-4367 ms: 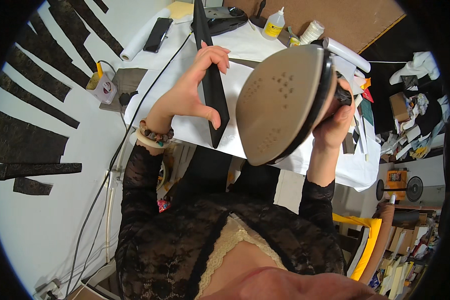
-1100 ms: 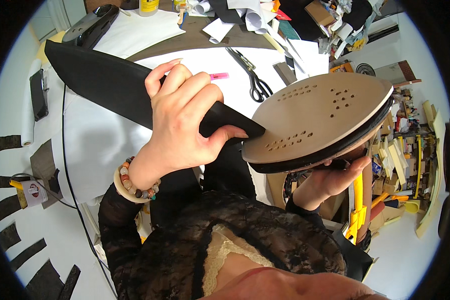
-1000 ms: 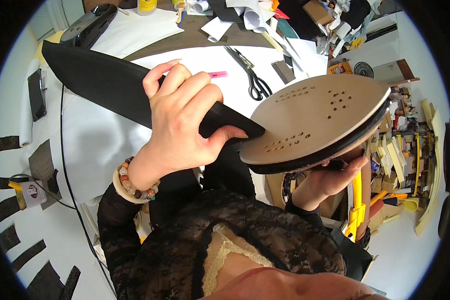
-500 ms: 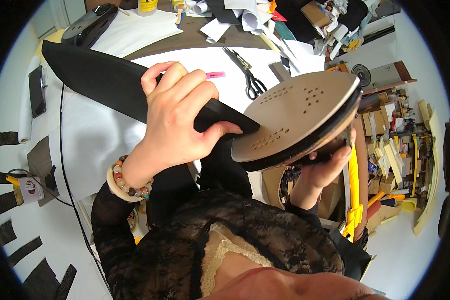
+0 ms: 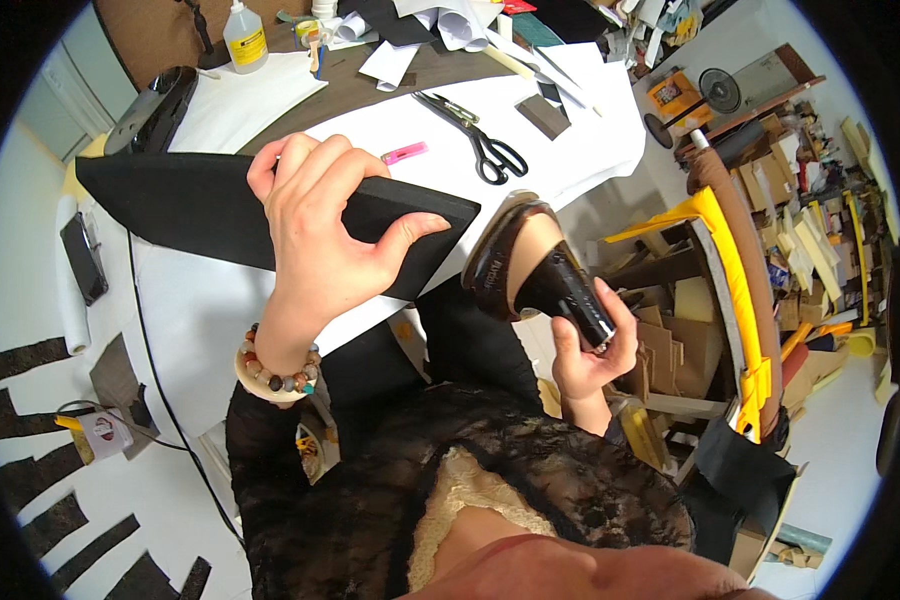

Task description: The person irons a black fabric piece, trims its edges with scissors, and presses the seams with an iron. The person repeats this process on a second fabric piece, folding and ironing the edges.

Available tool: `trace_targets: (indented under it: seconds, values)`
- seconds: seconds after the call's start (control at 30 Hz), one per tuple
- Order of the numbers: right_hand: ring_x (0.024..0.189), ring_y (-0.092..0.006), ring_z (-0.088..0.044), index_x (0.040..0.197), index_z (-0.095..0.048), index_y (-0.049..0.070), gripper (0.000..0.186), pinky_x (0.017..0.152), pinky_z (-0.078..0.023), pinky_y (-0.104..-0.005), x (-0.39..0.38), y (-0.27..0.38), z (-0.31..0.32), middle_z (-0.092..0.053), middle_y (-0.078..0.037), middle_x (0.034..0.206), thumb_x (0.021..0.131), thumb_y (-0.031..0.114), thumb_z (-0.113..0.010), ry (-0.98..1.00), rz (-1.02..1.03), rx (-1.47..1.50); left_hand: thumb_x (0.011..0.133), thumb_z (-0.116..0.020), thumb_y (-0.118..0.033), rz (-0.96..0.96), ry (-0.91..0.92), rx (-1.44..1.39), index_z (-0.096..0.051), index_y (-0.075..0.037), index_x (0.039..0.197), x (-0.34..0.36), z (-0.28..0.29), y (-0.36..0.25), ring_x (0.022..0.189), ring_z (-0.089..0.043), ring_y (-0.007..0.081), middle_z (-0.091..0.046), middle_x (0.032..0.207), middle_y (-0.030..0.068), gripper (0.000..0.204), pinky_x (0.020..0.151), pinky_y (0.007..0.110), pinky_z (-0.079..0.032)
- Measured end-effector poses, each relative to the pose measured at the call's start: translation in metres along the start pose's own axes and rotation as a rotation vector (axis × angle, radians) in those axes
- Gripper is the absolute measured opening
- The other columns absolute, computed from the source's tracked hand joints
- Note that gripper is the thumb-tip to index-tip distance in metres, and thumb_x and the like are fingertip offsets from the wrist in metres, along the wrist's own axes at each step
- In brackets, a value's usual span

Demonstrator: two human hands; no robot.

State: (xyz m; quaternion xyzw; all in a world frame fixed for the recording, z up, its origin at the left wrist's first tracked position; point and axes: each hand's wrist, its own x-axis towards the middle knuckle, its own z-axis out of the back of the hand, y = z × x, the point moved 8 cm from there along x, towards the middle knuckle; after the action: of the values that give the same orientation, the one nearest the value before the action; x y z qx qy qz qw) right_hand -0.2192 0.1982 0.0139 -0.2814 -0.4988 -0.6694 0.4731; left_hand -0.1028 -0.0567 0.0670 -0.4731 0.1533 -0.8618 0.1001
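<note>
My left hand (image 5: 325, 215) grips a long flat black panel (image 5: 190, 205) between thumb and fingers. Its left end tapers along a curve, and its right end is cut at an angle. In my right hand (image 5: 598, 350) is the black handle of what looks like a hand-held sander (image 5: 562, 282). Its body is dark brown and tan, with a round head tilted up and to the left, apart from the panel. The working face of that head is turned away from view. Beyond the panel lie black-handled scissors (image 5: 497, 160) and a pink tool (image 5: 405, 153) on white sheeting.
Rolled white paper (image 5: 462, 25) and a squeeze bottle (image 5: 245, 38) stand at the table's far side. A phone (image 5: 84, 258) lies left, by a black cable (image 5: 155, 375). A yellow-edged frame (image 5: 745, 320) and cardboard pieces (image 5: 690, 345) stand to my right.
My right hand has drawn the sander away from the panel and turned it; its tan perforated disc no longer shows. The panel's right end has come lower into view, still held by my left hand.
</note>
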Motion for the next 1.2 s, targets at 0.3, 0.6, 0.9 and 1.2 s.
trace_targets:
  seconds: [0.3,0.6,0.9,1.2]
  values:
    - [0.057,-0.0213,-0.059,0.114,-0.06,-0.004,0.058,0.052,-0.046,-0.0285,-0.004,0.001,-0.022,-0.062,-0.012,0.071,0.069,0.019,-0.088,0.006,0.007,0.041,0.062,-0.086,-0.032,-0.006,0.006,0.052,-0.059,-0.011,0.077,0.006,-0.011,0.001,0.079,-0.047,0.0203,-0.051,0.074,-0.0012,0.038,0.089,0.038,-0.025]
    - [0.051,-0.0202,-0.055,0.116,-0.058,-0.005,0.062,0.045,-0.042,-0.0289,-0.009,0.0,-0.035,-0.057,-0.009,0.065,0.068,0.021,-0.089,-0.017,0.038,0.017,0.062,-0.086,-0.033,-0.007,0.02,0.104,-0.059,-0.009,0.075,0.008,-0.015,-0.004,0.077,-0.047,0.0183,-0.05,0.073,-0.001,0.039,0.09,0.036,-0.024]
    - [0.052,-0.0195,-0.056,0.114,-0.059,-0.005,0.06,0.045,-0.043,-0.0286,-0.011,0.004,-0.036,-0.057,-0.009,0.065,0.069,0.022,-0.088,-0.007,0.035,-0.005,0.062,-0.085,-0.031,-0.028,0.015,0.092,-0.058,-0.009,0.074,0.006,-0.015,-0.005,0.077,-0.046,0.0176,-0.05,0.073,-0.0016,0.037,0.09,0.036,-0.023]
    - [0.055,-0.0205,-0.061,0.112,-0.062,-0.004,0.058,0.048,-0.048,-0.0294,-0.013,-0.006,-0.028,-0.063,-0.011,0.069,0.069,0.025,-0.088,0.067,0.047,-0.011,0.063,-0.085,-0.034,-0.02,0.022,0.081,-0.058,-0.01,0.073,0.004,-0.012,-0.003,0.077,-0.046,0.0169,-0.05,0.073,-0.0024,0.038,0.09,0.035,-0.024]
